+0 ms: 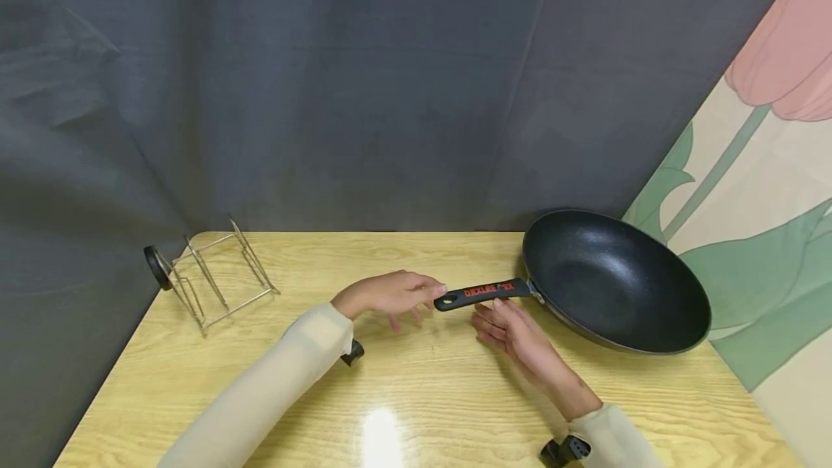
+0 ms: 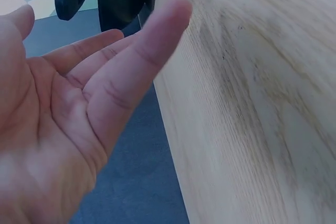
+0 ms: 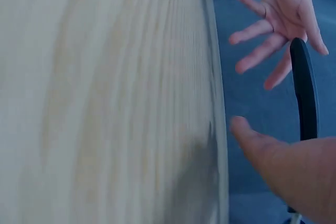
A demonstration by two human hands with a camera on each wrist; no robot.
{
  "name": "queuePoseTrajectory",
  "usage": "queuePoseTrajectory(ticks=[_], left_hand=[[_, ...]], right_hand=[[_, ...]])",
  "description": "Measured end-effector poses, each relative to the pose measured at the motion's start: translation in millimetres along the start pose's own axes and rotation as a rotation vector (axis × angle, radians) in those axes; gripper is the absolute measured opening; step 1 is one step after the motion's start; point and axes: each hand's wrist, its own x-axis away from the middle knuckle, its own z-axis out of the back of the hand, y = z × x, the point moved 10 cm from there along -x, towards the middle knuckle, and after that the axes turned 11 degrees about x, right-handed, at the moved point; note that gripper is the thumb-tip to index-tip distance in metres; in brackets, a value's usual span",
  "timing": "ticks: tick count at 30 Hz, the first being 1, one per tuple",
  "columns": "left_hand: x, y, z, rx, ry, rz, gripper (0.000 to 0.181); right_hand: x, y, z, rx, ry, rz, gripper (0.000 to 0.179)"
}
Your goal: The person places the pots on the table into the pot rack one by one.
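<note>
A black wok (image 1: 611, 280) stands at the right of the table, its long black handle (image 1: 482, 293) with red lettering pointing left. My left hand (image 1: 396, 292) is beside the handle's free end, fingers spread, the fingertips right at the tip in the head view. In the right wrist view this left hand (image 3: 281, 22) shows its palm, with nothing in it. On the near side of the handle is my right hand (image 1: 520, 338), fingers loosely extended, a fingertip overlapping the handle's lower edge. The left wrist view shows the left palm (image 2: 68, 103) bare.
A wire rack (image 1: 224, 273) with a black round piece (image 1: 157, 267) on its side stands at the table's left back corner. Behind the wooden table (image 1: 416, 396) hangs a dark grey cloth (image 1: 364, 92). A flower-patterned cloth (image 1: 767, 237) borders the right side, close to the wok.
</note>
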Motion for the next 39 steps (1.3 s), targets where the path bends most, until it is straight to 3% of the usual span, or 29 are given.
queuePoseTrajectory(ticks=[6, 11, 19, 26, 39], left_hand=[[-9.4, 1.6, -2.6, 0.056, -0.024, 0.014, 0.064], [-17.7, 7.4, -6.1, 0.051, -0.044, 0.015, 0.064], [-27.4, 15.6, -12.0, 0.022, -0.067, 0.001, 0.059], [-33.0, 20.1, -15.6, 0.067, -0.093, 0.000, 0.057], [-44.5, 29.8, -27.2, 0.105, -0.138, 0.009, 0.058]], right_hand=[[-4.8, 7.1, 11.2, -0.394, 0.167, -0.053, 0.046], [-10.6, 8.2, 9.4, -0.586, 0.151, -0.067, 0.043], [-16.4, 13.6, 9.0, -0.719, 0.174, -0.119, 0.048], [-22.2, 10.2, 10.3, -0.814, 0.166, -0.089, 0.054], [-31.4, 10.9, 16.3, -1.033, 0.240, -0.065, 0.057]])
